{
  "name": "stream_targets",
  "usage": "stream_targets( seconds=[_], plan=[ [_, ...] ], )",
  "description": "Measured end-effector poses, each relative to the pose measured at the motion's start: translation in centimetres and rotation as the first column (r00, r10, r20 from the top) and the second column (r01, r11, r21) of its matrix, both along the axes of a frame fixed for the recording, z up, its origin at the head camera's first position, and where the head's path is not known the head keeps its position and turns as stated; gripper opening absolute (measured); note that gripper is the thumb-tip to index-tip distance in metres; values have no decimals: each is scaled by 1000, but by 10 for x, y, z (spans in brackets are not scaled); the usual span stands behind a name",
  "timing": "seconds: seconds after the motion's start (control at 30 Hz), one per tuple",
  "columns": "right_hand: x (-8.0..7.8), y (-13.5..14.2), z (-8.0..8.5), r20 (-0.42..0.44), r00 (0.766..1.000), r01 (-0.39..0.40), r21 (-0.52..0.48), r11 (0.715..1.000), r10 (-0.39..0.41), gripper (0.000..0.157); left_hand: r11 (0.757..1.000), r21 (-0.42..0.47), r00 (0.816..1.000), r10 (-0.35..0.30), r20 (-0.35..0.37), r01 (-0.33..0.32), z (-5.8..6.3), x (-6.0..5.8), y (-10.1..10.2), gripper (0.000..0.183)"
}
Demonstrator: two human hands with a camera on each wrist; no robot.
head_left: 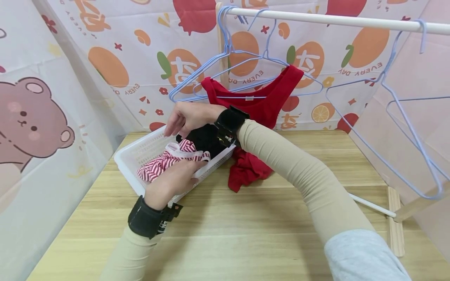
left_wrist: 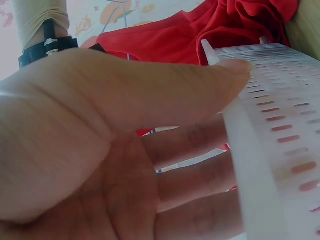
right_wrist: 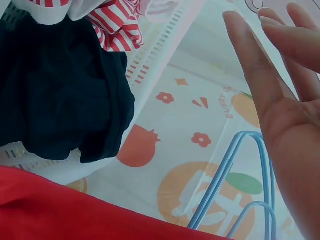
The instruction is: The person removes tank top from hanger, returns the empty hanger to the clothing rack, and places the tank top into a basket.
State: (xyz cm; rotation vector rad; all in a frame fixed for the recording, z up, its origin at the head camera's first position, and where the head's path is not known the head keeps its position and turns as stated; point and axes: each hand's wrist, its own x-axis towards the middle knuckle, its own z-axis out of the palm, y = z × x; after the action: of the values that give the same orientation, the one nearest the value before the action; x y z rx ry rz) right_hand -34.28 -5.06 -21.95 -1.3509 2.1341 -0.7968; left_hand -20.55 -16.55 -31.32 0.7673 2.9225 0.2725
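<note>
My left hand (head_left: 172,181) is at the near side of a white perforated plastic basket (head_left: 127,171). In the left wrist view its thumb (left_wrist: 190,92) lies along the outside of the basket wall (left_wrist: 250,175), with the other fingers behind the rim, gripping it. A red-and-white striped garment (head_left: 158,166) and a black garment (head_left: 204,138) lie bunched inside the basket. Over the basket hovers my right hand (head_left: 191,117), fingers loosely extended and holding nothing; the right wrist view shows it beside blue hangers (right_wrist: 260,145).
A red sleeveless top (head_left: 261,107) hangs on a blue hanger from the white rod (head_left: 316,19), its lower part draping to the wooden table (head_left: 239,230) beside the basket. Several blue hangers hang at the rod's left end; more (head_left: 404,105) hang at right. A printed curtain (head_left: 123,35) stands behind.
</note>
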Motion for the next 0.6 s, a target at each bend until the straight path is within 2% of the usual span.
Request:
stream_targets(
  seconds=[0.2,0.6],
  plan=[
    [-1,8,0,-6,1000,-12,-1,1000,12,31,1000,1,1000,-2,-8,2,0,0,0,51],
    [-6,30,4,-16,1000,-5,-5,1000,5,32,1000,7,1000,15,24,-15,-1,-2,2,52]
  ],
)
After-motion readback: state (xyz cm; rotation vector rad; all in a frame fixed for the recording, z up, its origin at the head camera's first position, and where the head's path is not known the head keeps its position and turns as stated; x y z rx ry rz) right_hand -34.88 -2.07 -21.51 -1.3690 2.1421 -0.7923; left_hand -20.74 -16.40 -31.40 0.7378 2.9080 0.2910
